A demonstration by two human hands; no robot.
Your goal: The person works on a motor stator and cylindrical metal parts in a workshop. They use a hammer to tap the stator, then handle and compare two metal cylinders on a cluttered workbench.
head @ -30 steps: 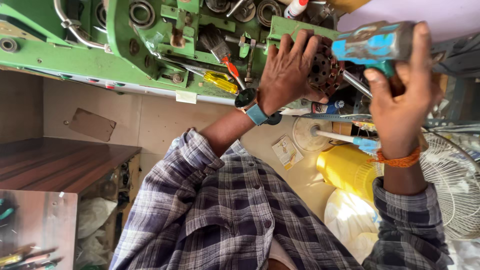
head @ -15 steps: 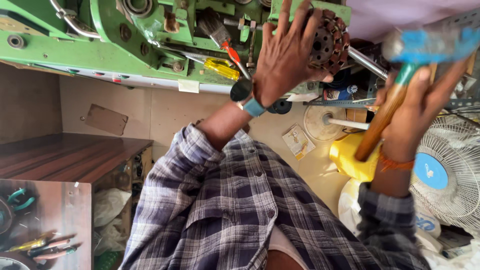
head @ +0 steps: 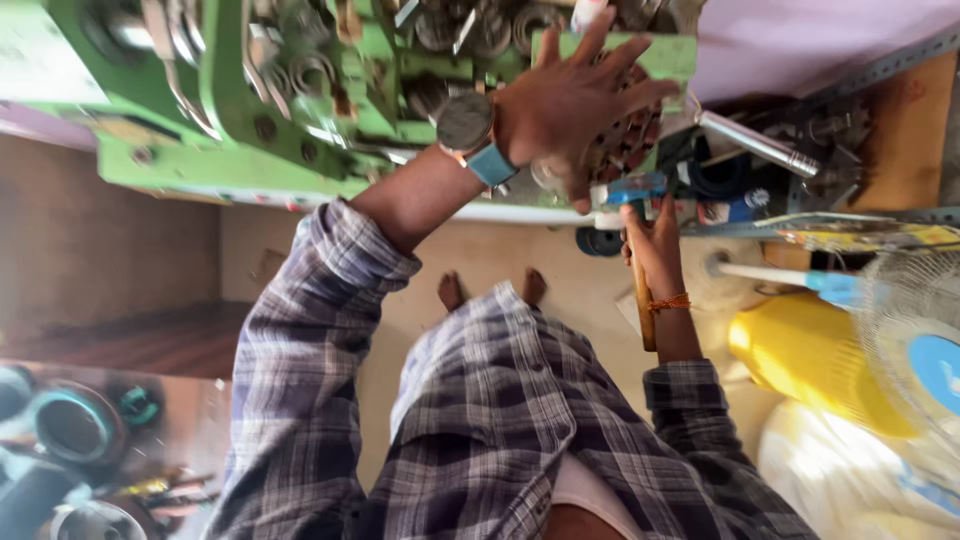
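Two hands up: my left hand (head: 580, 95) lies flat, fingers spread, on the round copper-wound part (head: 625, 125), upper centre; right hand (head: 655, 245) grips a hammer (head: 640, 260) just below. Risk: swing clips fingers, or part slips off green machine (head: 250, 110).

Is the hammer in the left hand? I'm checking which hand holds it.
No, the right hand grips the hammer by its wooden handle; the left hand lies spread on the round rusty part.

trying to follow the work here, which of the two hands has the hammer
The right hand, the one with the orange thread at its wrist, grips the wooden-handled hammer. The left hand, with the wristwatch, lies spread on the round metal part.
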